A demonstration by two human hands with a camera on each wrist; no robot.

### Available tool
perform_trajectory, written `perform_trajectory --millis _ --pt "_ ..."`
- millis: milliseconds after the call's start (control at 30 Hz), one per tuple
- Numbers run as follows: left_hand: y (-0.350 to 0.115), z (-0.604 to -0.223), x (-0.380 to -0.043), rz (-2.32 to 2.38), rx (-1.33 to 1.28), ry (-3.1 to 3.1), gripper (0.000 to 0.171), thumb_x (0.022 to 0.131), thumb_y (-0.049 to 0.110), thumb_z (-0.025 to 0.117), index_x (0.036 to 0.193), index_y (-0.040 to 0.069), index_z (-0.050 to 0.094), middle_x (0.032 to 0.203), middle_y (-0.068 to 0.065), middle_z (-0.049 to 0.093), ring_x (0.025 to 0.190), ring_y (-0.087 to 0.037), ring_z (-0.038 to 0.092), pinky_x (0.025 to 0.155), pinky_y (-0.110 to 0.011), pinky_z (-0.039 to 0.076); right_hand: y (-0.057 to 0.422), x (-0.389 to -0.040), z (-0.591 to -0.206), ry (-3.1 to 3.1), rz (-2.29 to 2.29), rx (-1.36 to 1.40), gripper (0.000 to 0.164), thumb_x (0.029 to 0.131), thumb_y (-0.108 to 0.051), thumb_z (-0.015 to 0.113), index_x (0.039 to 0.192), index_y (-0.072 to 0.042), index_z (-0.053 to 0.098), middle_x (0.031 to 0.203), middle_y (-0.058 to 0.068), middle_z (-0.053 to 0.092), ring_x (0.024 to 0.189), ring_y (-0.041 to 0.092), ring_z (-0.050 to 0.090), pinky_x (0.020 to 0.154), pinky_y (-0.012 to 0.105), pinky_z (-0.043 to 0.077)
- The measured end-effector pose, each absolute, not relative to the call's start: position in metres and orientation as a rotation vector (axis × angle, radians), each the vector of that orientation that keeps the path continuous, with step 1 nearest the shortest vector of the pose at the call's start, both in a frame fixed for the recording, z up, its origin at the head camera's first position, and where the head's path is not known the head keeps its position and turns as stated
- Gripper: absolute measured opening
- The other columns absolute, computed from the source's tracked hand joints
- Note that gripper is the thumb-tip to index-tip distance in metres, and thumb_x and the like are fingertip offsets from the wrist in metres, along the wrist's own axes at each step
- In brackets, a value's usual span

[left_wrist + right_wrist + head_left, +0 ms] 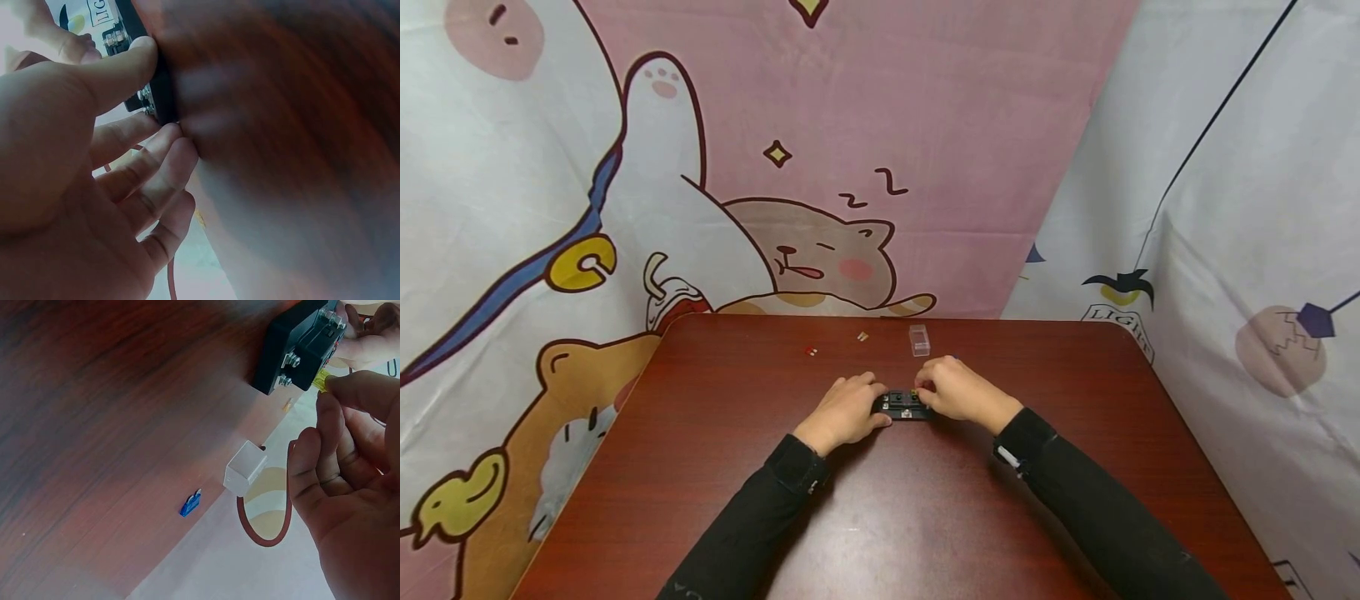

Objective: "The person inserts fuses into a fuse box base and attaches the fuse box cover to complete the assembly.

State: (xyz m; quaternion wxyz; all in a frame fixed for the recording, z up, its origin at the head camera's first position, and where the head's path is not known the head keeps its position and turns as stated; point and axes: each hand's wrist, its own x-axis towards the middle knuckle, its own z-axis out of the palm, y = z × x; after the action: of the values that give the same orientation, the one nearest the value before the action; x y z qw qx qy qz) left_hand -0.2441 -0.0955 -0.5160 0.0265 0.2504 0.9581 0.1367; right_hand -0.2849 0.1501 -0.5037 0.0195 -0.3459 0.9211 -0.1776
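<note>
A black fuse block with metal screw terminals lies on the table between the two hands. My left hand grips its left end, thumb at the near side and fingers at the far side. In the left wrist view the thumb lies against the block. At the block's right end, my right hand pinches a yellow blade fuse between thumb and forefinger. The fuse touches the top of the block; how deep it sits is hidden by the fingertips.
Behind the right hand lies a blue blade fuse. A clear plastic box stands near the table's far edge. Farther left are a small tan fuse and a small red piece. A printed cloth hangs behind the brown table.
</note>
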Motion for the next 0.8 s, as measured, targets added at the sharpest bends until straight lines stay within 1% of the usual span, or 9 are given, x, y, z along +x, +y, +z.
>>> perform_trajectory --millis 133,267,600,800 --pt "-0.0956 -0.5172 -0.2444 0.425 0.768 2.960 0.047 0.097 0.041 0.087 0.133 0.013 0.077 0.116 -0.005 0.070 0.108 -0.025 0.068 0.092 -0.043 0.049 0.1482 -0.2863 -0.5027 2.850 -0.546 -1.072 0.006 0.102 -0.016 0.077 0.103 -0.013 0.082 0.099 0.000 0.078 0.084 0.011 0.065 0.078 0.031 0.058" --pt "-0.0960 -0.5192 -0.2445 0.424 0.764 2.957 0.047 0.097 0.041 0.087 0.134 0.013 0.077 0.117 -0.005 0.070 0.109 -0.024 0.068 0.093 -0.044 0.049 0.1470 -0.2873 -0.5026 2.825 -0.547 -1.068 0.006 0.102 -0.016 0.076 0.101 -0.013 0.082 0.095 -0.002 0.077 0.081 0.010 0.061 0.075 0.029 0.055" --pt "-0.0964 -0.5199 -0.2453 0.419 0.766 2.962 0.046 0.096 0.040 0.088 0.132 0.014 0.077 0.115 -0.004 0.069 0.108 -0.023 0.067 0.092 -0.043 0.049 0.1448 -0.2900 -0.5018 2.810 -0.528 -1.072 0.008 0.103 -0.016 0.076 0.098 -0.013 0.082 0.091 -0.004 0.076 0.077 0.010 0.059 0.070 0.028 0.052" --pt "-0.0962 -0.5192 -0.2454 0.410 0.769 2.961 0.047 0.096 0.041 0.087 0.133 0.013 0.077 0.116 -0.004 0.069 0.109 -0.023 0.068 0.093 -0.043 0.049 0.1450 -0.2889 -0.5002 2.806 -0.528 -1.062 0.008 0.103 -0.017 0.076 0.100 -0.013 0.082 0.092 -0.003 0.076 0.078 0.010 0.060 0.071 0.027 0.053"
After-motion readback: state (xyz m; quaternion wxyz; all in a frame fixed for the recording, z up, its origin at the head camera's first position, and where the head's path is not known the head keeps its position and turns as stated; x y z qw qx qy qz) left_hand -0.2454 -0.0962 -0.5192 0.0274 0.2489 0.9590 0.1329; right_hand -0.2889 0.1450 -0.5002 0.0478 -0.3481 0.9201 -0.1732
